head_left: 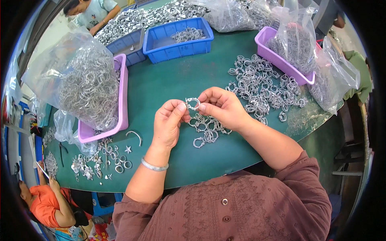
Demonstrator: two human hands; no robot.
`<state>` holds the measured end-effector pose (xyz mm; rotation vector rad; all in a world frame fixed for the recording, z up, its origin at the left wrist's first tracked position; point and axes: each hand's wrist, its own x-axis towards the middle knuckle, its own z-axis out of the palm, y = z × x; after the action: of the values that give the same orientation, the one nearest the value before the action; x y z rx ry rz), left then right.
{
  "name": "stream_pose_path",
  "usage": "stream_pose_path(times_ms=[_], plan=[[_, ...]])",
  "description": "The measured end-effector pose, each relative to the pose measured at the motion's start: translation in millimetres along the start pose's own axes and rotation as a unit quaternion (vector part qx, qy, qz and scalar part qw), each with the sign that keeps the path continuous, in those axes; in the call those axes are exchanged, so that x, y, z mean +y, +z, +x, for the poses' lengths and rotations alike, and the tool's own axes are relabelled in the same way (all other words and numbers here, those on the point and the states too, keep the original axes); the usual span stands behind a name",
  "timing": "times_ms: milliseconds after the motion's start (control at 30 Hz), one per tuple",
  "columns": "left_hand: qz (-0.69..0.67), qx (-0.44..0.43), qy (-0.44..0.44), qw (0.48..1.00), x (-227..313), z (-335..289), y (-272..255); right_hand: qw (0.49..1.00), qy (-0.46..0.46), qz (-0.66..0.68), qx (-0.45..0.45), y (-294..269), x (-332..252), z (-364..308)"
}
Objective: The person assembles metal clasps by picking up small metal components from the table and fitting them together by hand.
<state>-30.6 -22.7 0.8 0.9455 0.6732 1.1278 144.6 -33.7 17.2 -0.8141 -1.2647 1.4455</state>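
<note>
A silver-grey metal ring [194, 99] is held up between my two hands over the green table, with a small raised part on its left side. My left hand [169, 120] pinches the ring's left side between thumb and forefinger. On the opposite side, the thumb and fingers of my right hand [227, 108] close on its edge. Just below my hands lies a small group of similar rings [209, 135]. To the right of my right hand spreads a larger heap of rings [257, 86].
A purple basket [124, 96] with a bulging plastic bag [88, 88] stands left; another purple basket [263, 50] is far right. A blue bin [177, 52] sits ahead. Loose rings and star-shaped pieces [86, 166] lie front left. Two people [50, 205] [94, 16] sit nearby.
</note>
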Motion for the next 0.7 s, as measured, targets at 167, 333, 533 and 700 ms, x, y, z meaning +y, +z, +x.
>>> stream_pose_path(times_ms=[167,333,533,700], plan=[[0.005,0.01,-0.009,1.0,0.3,-0.8,-0.3,1.0,0.029,0.01,-0.003,-1.1,-1.0,1.0],[0.008,0.016,-0.009,1.0,1.4,-1.1,0.1,1.0,0.025,0.01,-0.006,-1.7,-0.8,1.5],[0.044,0.023,0.012,0.999,2.8,-1.5,5.5,0.999,0.005,0.043,-0.004,-2.5,0.8,1.4],[0.037,0.014,0.017,0.999,3.2,-2.4,4.4,0.999,-0.027,0.024,0.004,-2.3,3.8,0.9]])
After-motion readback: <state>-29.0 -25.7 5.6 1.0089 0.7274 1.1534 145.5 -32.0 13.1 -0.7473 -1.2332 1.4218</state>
